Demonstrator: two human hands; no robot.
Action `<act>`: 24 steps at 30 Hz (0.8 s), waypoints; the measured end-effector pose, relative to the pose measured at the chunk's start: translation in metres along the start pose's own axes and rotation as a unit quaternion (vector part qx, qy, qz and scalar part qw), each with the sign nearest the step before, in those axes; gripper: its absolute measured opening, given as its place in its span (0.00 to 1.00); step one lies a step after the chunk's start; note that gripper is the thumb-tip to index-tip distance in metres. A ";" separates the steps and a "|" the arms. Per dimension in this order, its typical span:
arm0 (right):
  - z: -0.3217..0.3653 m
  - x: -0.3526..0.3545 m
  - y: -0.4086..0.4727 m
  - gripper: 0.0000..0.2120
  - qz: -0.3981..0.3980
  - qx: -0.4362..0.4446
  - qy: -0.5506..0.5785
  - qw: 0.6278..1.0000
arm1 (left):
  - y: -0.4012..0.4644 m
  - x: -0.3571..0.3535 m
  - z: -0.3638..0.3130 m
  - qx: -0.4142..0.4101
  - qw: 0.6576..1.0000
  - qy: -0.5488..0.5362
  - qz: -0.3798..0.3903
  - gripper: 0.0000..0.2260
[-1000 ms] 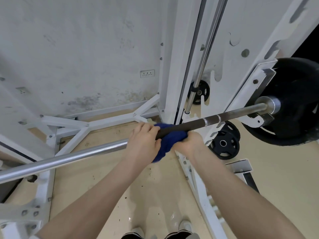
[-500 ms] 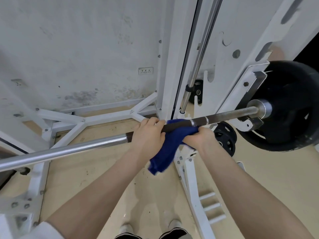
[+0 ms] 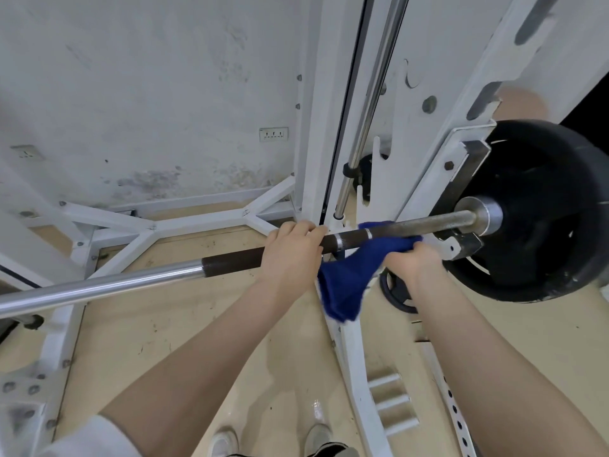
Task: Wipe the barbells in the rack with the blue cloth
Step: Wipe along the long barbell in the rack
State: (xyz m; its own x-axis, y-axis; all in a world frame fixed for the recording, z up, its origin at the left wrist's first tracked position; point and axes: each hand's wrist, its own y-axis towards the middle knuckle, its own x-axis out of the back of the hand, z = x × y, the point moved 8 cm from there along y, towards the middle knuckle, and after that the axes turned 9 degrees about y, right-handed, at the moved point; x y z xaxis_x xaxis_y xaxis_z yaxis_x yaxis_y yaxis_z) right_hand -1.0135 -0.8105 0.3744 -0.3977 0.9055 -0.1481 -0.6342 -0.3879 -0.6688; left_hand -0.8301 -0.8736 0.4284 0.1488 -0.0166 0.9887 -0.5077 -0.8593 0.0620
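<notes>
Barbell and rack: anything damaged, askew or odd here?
Nothing stands out. The barbell sits in the white rack; the left hand grips it, and the right hand holds the blue cloth against it.

My left hand curled over dark knurled steel barbell; my right hand clutching crumpled blue cloth; 2 forearms extended forward.

Blue cloth, silver-and-brown barbell, black plate, white rack.
</notes>
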 end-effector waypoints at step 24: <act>-0.014 -0.008 0.016 0.08 0.095 -0.122 0.228 0.961 | 0.014 -0.012 -0.011 0.026 0.999 -0.018 0.000 0.13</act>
State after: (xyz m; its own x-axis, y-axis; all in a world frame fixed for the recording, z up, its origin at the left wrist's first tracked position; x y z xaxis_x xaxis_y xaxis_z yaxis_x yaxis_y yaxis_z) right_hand -1.0113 -0.8217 0.3547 -0.1239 0.8257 -0.5503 -0.3822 -0.5515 -0.7415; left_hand -0.8483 -0.8803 0.4186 0.1788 -0.0346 0.9833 -0.4624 -0.8851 0.0529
